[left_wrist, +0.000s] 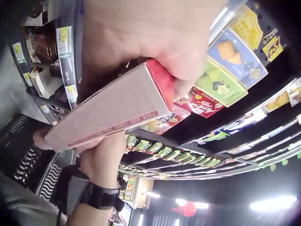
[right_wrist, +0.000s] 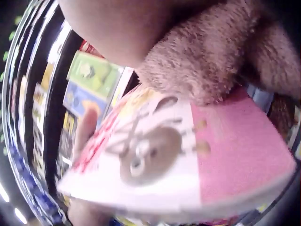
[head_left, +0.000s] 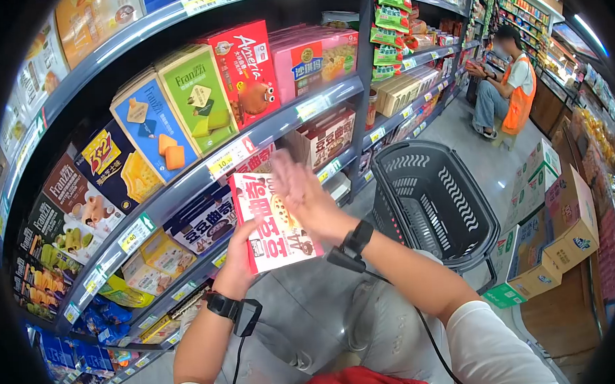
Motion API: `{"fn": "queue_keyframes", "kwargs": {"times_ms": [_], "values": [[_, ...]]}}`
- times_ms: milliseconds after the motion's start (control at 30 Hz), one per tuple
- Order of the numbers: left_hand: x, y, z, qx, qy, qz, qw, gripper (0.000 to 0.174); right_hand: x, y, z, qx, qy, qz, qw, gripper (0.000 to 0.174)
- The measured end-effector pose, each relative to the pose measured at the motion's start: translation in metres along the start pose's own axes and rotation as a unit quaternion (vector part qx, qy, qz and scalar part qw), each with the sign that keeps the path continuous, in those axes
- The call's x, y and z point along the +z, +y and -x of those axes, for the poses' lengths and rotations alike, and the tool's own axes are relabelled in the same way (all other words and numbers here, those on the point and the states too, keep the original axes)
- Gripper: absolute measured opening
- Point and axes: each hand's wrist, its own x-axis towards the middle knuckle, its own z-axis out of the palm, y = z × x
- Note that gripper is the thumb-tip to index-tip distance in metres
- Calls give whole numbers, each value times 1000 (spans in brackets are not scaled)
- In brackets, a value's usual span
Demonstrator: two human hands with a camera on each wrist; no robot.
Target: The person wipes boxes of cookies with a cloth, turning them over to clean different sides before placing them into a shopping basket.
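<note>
My left hand [head_left: 239,258] grips a white and pink cookie box [head_left: 262,225] by its near left side, thumb on the printed front. My right hand [head_left: 315,204], blurred in the head view, is over the box's upper right part. Under it, in the right wrist view, a fuzzy pinkish-brown cloth [right_wrist: 202,56] lies against the box front beside a printed cartoon figure. Most of my right fingers are hidden there. The left wrist view shows the box's plain pale side [left_wrist: 113,106], with right fingertips [left_wrist: 41,139] past its far end.
Shelves of boxed biscuits [head_left: 154,130] rise at the left and ahead, with price-tag edges close to the box. A black shopping basket [head_left: 482,191] stands on the floor to the right. Cartons [head_left: 566,215] are stacked beyond it. A person in an orange vest [head_left: 520,104] squats farther down the aisle.
</note>
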Motion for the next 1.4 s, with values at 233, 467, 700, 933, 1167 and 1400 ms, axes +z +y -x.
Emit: {"fn": "queue_keyframes", "kwargs": {"times_ms": [233, 467, 700, 933, 1167, 1400], "values": [[-3, -5, -1, -25, -43, -31, 998, 60, -24, 57, -15, 315, -64, -581, 748, 54], [-2, -8, 16, 196, 20, -182, 963, 73, -5, 18, 1, 280, -146, -719, 619, 56], [-31, -12, 26, 285, -7, -250, 925, 82, -8, 3, 5, 256, -164, -739, 601, 51], [-91, -33, 26, 378, 0, -434, 818, 64, -19, -17, 20, -97, -33, -576, 811, 53], [-27, -16, 54, 325, -2, -575, 751, 39, 53, -63, 59, -87, -11, -722, 687, 71], [-3, -22, 27, 280, 33, -415, 865, 30, 16, -40, 32, 347, -52, -703, 619, 60]]}}
